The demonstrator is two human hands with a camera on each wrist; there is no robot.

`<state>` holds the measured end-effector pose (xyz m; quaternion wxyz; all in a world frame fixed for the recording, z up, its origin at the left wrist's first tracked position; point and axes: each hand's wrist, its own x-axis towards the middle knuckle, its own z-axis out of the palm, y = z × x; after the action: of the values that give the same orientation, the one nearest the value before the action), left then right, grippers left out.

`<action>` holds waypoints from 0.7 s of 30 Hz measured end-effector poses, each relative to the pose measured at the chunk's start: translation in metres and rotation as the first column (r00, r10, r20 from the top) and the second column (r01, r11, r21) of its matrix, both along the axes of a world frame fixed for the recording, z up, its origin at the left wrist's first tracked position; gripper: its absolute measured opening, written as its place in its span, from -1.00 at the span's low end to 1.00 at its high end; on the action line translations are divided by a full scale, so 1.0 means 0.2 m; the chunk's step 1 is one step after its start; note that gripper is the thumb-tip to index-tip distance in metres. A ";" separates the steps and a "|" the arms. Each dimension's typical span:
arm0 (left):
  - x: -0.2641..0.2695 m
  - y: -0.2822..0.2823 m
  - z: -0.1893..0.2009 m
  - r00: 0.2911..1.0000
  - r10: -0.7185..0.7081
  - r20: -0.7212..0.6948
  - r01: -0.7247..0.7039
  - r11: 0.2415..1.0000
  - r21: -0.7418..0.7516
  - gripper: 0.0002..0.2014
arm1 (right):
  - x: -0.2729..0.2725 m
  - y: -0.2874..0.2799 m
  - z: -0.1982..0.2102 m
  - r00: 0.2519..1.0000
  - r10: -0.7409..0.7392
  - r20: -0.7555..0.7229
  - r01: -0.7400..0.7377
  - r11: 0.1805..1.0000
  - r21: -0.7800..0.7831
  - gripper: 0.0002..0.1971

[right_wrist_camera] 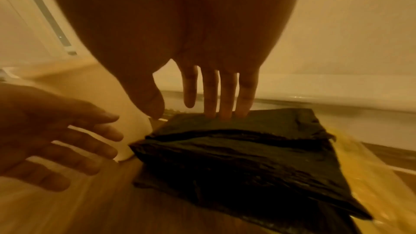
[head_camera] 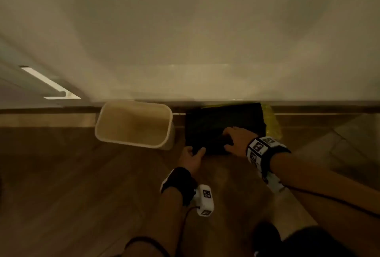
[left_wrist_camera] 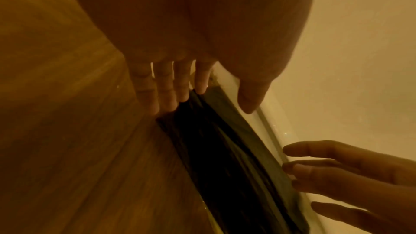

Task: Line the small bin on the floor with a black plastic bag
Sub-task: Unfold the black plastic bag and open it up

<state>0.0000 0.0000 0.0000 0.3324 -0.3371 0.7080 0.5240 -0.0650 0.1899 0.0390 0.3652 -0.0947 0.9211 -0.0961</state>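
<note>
A small cream bin (head_camera: 131,123) stands upright and unlined on the wooden floor against the wall. Right of it lies a flat stack of folded black plastic bags (head_camera: 213,125), also seen as a layered pile (right_wrist_camera: 236,157). My right hand (head_camera: 232,139) rests on the stack with straight fingers (right_wrist_camera: 227,99), their tips touching its top layer. My left hand (head_camera: 194,153) is at the stack's near-left corner, fingers (left_wrist_camera: 166,95) straight and spread, tips at the edge of the black bags (left_wrist_camera: 225,149). Neither hand grips a bag.
A yellow plastic wrapper (head_camera: 272,121) sticks out from under the stack on its right side (right_wrist_camera: 371,175). A pale wall and skirting (head_camera: 205,100) run directly behind the bin and stack. Wooden floor (head_camera: 82,184) stretches to the left and towards me.
</note>
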 end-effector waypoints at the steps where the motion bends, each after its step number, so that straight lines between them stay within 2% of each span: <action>1: -0.02 0.02 -0.07 0.997 0.080 -0.014 -0.079 0.996 0.034 -0.20 | -0.03 -0.01 -0.07 1.000 0.007 -0.016 -0.006 1.000 0.007 -0.44; 5: -0.10 0.08 -0.39 0.926 0.377 -0.020 -0.371 0.917 0.147 0.15 | -0.15 0.01 -0.34 0.997 0.065 -0.048 -0.059 0.993 0.107 -0.35; 8: -0.16 0.12 -0.51 0.854 0.514 0.082 -0.519 0.830 0.203 0.23 | -0.21 0.03 -0.44 0.993 0.100 -0.060 -0.089 0.983 0.158 -0.31; 10: -0.19 0.13 -0.53 0.826 0.552 0.117 -0.562 0.787 0.253 0.06 | -0.24 0.04 -0.47 0.992 0.120 -0.047 -0.112 0.981 0.158 -0.37; 12: -0.20 0.14 -0.56 0.850 0.521 0.083 -0.524 0.818 0.237 -0.22 | -0.25 0.06 -0.47 0.987 0.150 -0.052 -0.140 0.978 0.153 -0.42; 14: -0.20 0.14 -0.51 0.868 0.496 0.035 -0.491 0.845 0.210 -0.34 | -0.25 0.09 -0.44 0.980 0.173 -0.100 -0.156 0.974 0.164 -0.40; 18: -0.19 0.09 -0.38 0.856 0.509 -0.091 -0.476 0.844 0.246 -0.57 | -0.25 0.13 -0.37 0.975 0.161 -0.153 -0.138 0.978 0.154 -0.34; 21: -0.18 0.04 -0.27 0.853 0.501 -0.147 -0.446 0.846 0.293 -0.71 | -0.24 0.15 -0.33 0.966 0.156 -0.208 -0.142 0.986 0.084 -0.54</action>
<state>-0.0362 0.0078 -0.0535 0.1520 -0.3986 0.5629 0.7079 -0.1129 0.2197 -0.0261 0.2733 -0.1610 0.9480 -0.0261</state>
